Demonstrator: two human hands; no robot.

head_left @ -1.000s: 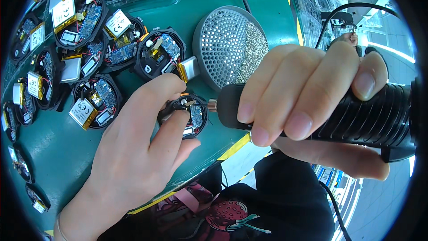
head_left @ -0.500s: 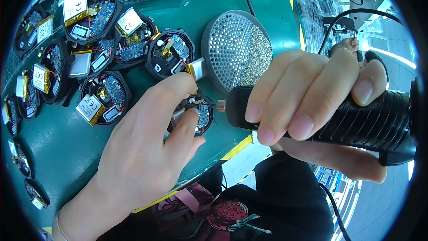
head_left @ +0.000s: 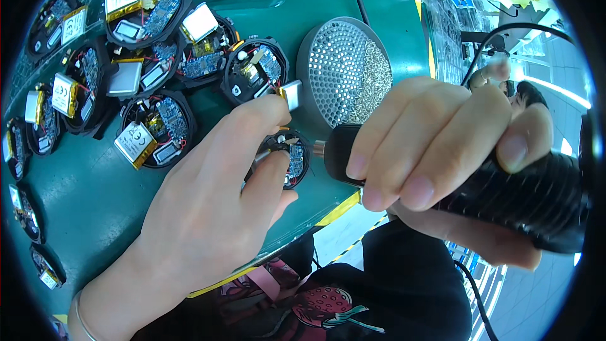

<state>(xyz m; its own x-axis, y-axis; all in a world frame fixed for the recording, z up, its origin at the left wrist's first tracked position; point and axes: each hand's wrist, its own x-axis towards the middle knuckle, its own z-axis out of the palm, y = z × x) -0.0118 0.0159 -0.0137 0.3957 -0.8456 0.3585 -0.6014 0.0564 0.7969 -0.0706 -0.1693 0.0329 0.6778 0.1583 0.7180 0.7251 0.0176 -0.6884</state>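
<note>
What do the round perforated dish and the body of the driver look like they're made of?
The round perforated dish looks like grey metal with a matte finish: even rows of punched holes, small shiny screws lying in it. The driver body in the right hand looks like black plastic or rubber, ribbed and dull; which one I cannot tell.

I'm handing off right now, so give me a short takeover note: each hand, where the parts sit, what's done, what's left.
Left hand: grip on a small round circuit assembly at the green mat's front edge.
Right hand: wrapped around the black powered driver, tip against that assembly.
Nearby: round perforated screw dish behind it; more open round assemblies with batteries to the left.
Done: driver is seated on the held unit.
Left: how many units are finished cannot be told.
</note>
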